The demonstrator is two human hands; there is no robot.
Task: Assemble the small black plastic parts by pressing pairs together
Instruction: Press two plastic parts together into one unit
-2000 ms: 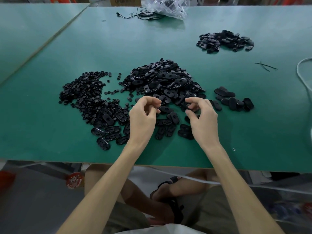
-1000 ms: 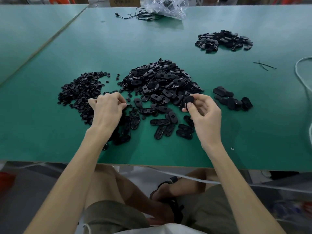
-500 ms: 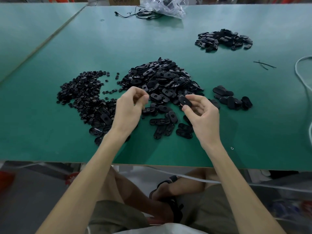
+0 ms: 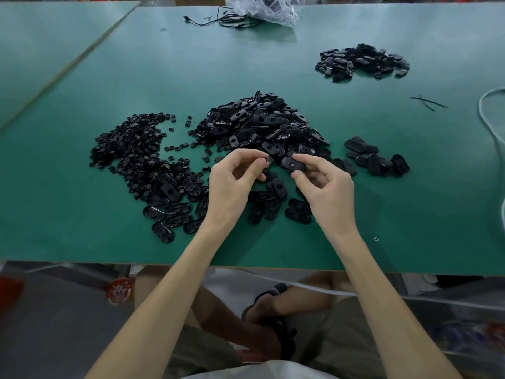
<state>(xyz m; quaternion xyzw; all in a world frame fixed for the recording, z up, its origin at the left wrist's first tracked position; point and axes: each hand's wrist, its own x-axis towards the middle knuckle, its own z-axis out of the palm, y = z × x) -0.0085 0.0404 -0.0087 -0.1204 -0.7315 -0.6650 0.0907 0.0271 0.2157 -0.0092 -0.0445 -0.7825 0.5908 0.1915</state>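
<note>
While left hand (image 4: 232, 184) pinches small part (image 4: 270, 159), right hand (image 4: 325, 187) pinches shell (image 4: 293, 163).

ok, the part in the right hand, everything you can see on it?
The oval part is flat, black, matte plastic by its look, with rounded ends and a small hole near its middle. The right hand pinches it, thumb on the near edge, fingertips on the far edge, long axis roughly level, over the near side of the central pile.

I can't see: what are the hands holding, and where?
Right hand pinches a black oval plastic piece by its edges; left fingers pinch a tiny black part.
</note>
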